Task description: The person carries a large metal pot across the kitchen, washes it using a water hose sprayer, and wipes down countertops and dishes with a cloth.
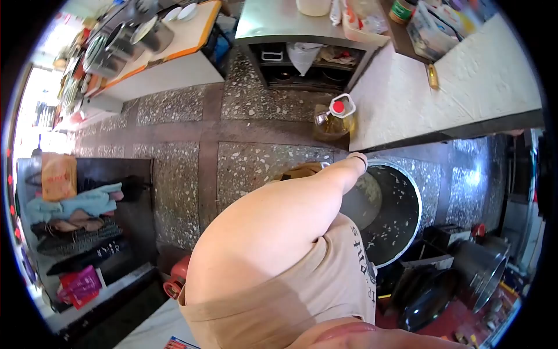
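My left arm reaches out from a tan sleeve, and my left hand [358,159] is at the near-left rim of a large round metal vat [416,192]. The hand is small and foreshortened. A dark band shows near the wrist. Its fingers are hidden, so whether it grips the rim cannot be told. The vat's inside is dark with pale flecks, and a greyish round patch shows at its left, partly behind my arm. Just beyond the hand, a clear jug of yellow oil [333,123] with a red cap stands on the floor. My right hand is out of view.
A white-topped counter [447,99] stands at the upper right, beside a steel table [285,23]. Metal pots [154,36] sit on an orange-edged counter at the upper left. Clothes and bags lie on a dark bench [136,215] at left. Dark pans [427,299] are at lower right.
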The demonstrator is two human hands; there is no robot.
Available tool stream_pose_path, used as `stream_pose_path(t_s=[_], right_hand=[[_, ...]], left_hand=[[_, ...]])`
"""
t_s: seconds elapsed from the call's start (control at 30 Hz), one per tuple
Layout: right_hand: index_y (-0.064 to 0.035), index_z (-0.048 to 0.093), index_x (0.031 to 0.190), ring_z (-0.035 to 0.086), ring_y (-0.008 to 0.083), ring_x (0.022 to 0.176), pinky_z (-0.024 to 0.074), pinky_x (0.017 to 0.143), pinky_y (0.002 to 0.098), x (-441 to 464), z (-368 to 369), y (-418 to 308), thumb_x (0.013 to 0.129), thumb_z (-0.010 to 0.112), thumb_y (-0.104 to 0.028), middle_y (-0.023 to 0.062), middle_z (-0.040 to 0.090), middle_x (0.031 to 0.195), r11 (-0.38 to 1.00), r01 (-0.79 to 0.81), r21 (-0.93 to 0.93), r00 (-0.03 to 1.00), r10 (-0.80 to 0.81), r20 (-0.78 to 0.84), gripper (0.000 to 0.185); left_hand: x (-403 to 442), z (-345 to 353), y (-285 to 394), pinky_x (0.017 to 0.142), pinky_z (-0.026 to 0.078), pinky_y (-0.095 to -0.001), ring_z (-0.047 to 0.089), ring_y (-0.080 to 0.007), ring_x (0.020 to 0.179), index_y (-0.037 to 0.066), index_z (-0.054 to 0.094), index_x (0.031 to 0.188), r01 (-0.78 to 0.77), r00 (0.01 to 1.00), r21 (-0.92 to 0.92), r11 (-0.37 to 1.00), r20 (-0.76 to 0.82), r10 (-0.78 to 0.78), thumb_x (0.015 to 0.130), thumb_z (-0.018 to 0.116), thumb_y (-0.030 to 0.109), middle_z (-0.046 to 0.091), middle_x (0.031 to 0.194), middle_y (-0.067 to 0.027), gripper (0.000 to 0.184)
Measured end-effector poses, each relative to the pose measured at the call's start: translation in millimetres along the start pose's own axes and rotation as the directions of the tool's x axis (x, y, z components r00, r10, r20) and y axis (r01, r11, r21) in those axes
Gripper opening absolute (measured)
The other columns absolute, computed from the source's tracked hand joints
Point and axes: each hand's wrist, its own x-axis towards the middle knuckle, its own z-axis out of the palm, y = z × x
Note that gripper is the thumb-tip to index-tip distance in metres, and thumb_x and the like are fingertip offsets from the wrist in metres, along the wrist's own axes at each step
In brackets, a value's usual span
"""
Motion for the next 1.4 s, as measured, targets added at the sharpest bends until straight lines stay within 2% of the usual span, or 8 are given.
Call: stream_pose_path(t_s=[0.23, 0.27, 0.37, 0.67, 0.83, 0.87, 1.2, 1.4], right_hand=[[0.0032, 0.057, 0.078, 0.056, 0.0211, 0.058, 0.0451, 0.049, 0.0342, -20, 12, -32, 0.064, 0.052, -0.001, 0.0086, 0.059, 0.072, 0.956, 0.248, -0.156, 0.958, -0.218, 0.187, 0.015], [0.0012, 0.055, 0.081, 0.056, 0.0223, 0.057, 0.0462, 0.047, 0.0353, -62, 36, -78, 0.065, 0.052, 0.0, 0.0083, 0.057, 0.07, 0.994, 0.001, -0.111, 1.0, 0.0, 0.01, 0.016], [0.001, 0.053, 0.085, 0.057, 0.0241, 0.056, 0.0471, 0.044, 0.0373, -110, 71, -118, 0.066, 0.051, -0.001, 0.0093, 0.056, 0.072, 0.996, 0.024, -0.082, 0.996, -0.017, 0.092, 0.019], [0.0078, 0.053, 0.088, 0.054, 0.0229, 0.051, 0.0462, 0.038, 0.0333, -237, 258, -187, 0.069, 0.054, -0.008, 0.0111, 0.055, 0.069, 0.792, 0.225, -0.568, 0.974, -0.165, 0.156, 0.025], [0.0081, 0.057, 0.088, 0.062, 0.028, 0.069, 0.0544, 0.056, 0.0396, -272, 377, -214, 0.066, 0.056, -0.005, 0.0157, 0.061, 0.079, 0.896, 0.217, -0.387, 0.973, -0.165, 0.163, 0.025], [0.0078, 0.056, 0.089, 0.062, 0.0282, 0.069, 0.0547, 0.056, 0.0399, -251, 397, -213, 0.066, 0.057, -0.005, 0.0158, 0.06, 0.08, 0.884, 0.247, -0.396, 0.96, -0.169, 0.222, 0.026], [0.0037, 0.057, 0.076, 0.055, 0.0216, 0.051, 0.045, 0.042, 0.0355, -326, 614, -286, 0.066, 0.061, -0.013, 0.012, 0.057, 0.065, 0.7, 0.505, -0.505, 0.832, -0.239, 0.501, 0.02], [0.0079, 0.058, 0.084, 0.061, 0.0252, 0.055, 0.0491, 0.053, 0.0348, -324, 731, -328, 0.065, 0.063, -0.019, 0.0174, 0.062, 0.068, 0.593, 0.644, -0.484, 0.737, -0.311, 0.599, 0.033]], left_hand=[[-91, -25, -92, 0.08, 0.049, -0.0347, 0.061, -0.0258, 0.096, 0.005, 0.067, 0.096, 0.097, 0.995, -0.075, 0.992, 0.02, -0.096, 0.07, 0.059, 0.011, 0.062, 0.103, -0.0139, 0.027], [-98, -26, -110, 0.081, 0.049, -0.0348, 0.061, -0.026, 0.096, 0.005, 0.066, 0.096, 0.135, 0.991, -0.144, 0.98, 0.012, -0.134, 0.07, 0.06, 0.012, 0.062, 0.103, -0.0142, 0.028], [-116, -31, -167, 0.081, 0.048, -0.0349, 0.06, -0.0272, 0.096, 0.005, 0.066, 0.097, 0.19, 0.982, -0.231, 0.954, 0.041, -0.186, 0.069, 0.061, 0.012, 0.062, 0.104, -0.0151, 0.029], [-186, -51, -416, 0.084, 0.048, -0.0352, 0.059, -0.0256, 0.1, 0.006, 0.064, 0.101, 0.304, 0.95, -0.36, 0.882, 0.04, -0.311, 0.069, 0.061, 0.016, 0.06, 0.108, -0.0132, 0.033], [-235, -88, -549, 0.085, 0.047, -0.0361, 0.057, -0.0272, 0.103, 0.004, 0.063, 0.103, 0.414, 0.899, -0.449, 0.792, 0.061, -0.435, 0.072, 0.058, 0.015, 0.059, 0.109, -0.0152, 0.033], [-253, -102, -572, 0.087, 0.046, -0.0373, 0.057, -0.0297, 0.103, 0.001, 0.058, 0.109, 0.39, 0.917, -0.418, 0.82, 0.091, -0.389, 0.076, 0.057, 0.027, 0.057, 0.113, -0.0178, 0.042], [-331, -176, -754, 0.087, 0.046, -0.0383, 0.057, -0.0315, 0.102, 0.001, 0.051, 0.113, 0.593, 0.727, -0.467, 0.656, -0.039, -0.686, 0.076, 0.056, 0.029, 0.058, 0.109, -0.0207, 0.046], [-348, -238, -812, 0.087, 0.046, -0.0388, 0.057, -0.0322, 0.101, -0.001, 0.052, 0.111, 0.622, 0.674, -0.496, 0.606, -0.054, -0.736, 0.077, 0.055, 0.031, 0.058, 0.109, -0.021, 0.047]])
